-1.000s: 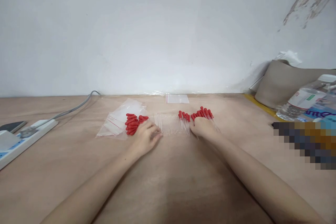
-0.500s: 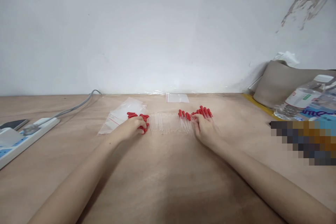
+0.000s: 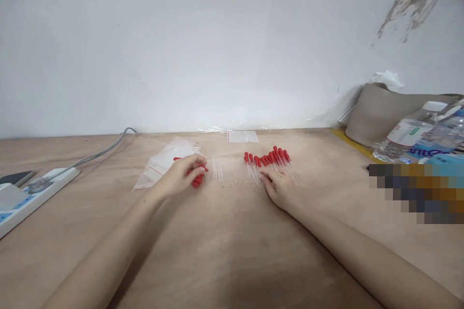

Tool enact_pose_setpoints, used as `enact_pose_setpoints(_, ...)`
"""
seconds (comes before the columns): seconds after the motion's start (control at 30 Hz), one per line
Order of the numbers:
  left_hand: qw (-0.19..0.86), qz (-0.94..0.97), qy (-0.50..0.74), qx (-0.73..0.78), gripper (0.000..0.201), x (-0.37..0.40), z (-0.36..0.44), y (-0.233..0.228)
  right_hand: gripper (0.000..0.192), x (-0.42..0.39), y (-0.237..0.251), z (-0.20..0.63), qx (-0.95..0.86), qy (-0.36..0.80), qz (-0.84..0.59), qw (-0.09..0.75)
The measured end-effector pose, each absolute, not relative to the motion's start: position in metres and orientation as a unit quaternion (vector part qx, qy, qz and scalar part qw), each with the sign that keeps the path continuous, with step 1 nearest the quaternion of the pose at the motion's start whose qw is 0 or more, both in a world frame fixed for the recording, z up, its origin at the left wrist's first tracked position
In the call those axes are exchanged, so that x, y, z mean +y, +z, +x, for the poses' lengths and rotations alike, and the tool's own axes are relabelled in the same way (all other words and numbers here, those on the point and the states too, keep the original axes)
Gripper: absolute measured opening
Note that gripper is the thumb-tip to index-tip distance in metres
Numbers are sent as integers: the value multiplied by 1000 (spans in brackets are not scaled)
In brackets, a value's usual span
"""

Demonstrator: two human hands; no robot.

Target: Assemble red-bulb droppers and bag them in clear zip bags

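My left hand (image 3: 181,174) pinches a red rubber bulb (image 3: 206,168) between thumb and index finger, above a small pile of loose red bulbs (image 3: 196,182). Right of it, clear thin dropper tubes (image 3: 218,170) without bulbs lie side by side on the table. Several droppers with red bulbs fitted (image 3: 274,156) form a row farther right, bulbs pointing away from me. My right hand (image 3: 283,190) is at the near side of that row, thumb and fingertips drawn together by the tubes; what they hold, if anything, is too small to make out.
Clear zip bags (image 3: 155,169) lie behind my left forearm, and a small zip bag (image 3: 242,136) near the wall. A power strip (image 3: 39,200) with a grey cable (image 3: 105,148) is at left. Plastic bottles (image 3: 406,137) and a beige bag (image 3: 377,116) stand at right.
My left hand has lifted from the bulb pile with a bulb between its fingertips. The right hand has shifted slightly left and nearer me, uncovering more of the bulb-fitted droppers.
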State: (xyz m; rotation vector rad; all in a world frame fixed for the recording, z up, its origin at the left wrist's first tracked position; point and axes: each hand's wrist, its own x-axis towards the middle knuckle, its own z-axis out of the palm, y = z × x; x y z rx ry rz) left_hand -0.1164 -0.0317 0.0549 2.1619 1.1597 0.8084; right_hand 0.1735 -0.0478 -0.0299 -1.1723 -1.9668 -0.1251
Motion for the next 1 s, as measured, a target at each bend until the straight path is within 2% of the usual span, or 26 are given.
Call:
enact_pose_setpoints(0.1, 265, 788, 398, 388, 17, -45, -84, 33, 19, -53, -25, 170, -792, -36, -452, 408)
enact_pose_setpoints(0.23, 377, 692, 436, 434, 19, -54, -51, -10, 16, -58, -25, 164, -805, -26, -435, 403)
enact_pose_setpoints(0.33, 403, 667, 440, 445, 23, -54, -44, -27, 16, -60, -26, 158, -819, -26, -418, 394)
enact_pose_setpoints(0.53, 353, 690, 453, 440, 24, -55, -47, -23, 15, -64, -23, 151, -838, -20, -388, 382)
enact_pose_setpoints(0.73, 238, 761, 447, 406, 19, -57, -47, -20, 16, -64, -29, 149, -846, -9, -370, 384)
enact_pose_setpoints(1.0, 253, 794, 410, 372, 14, -59, -53, -19, 18, -65, -22, 150, -871, 32, -326, 367)
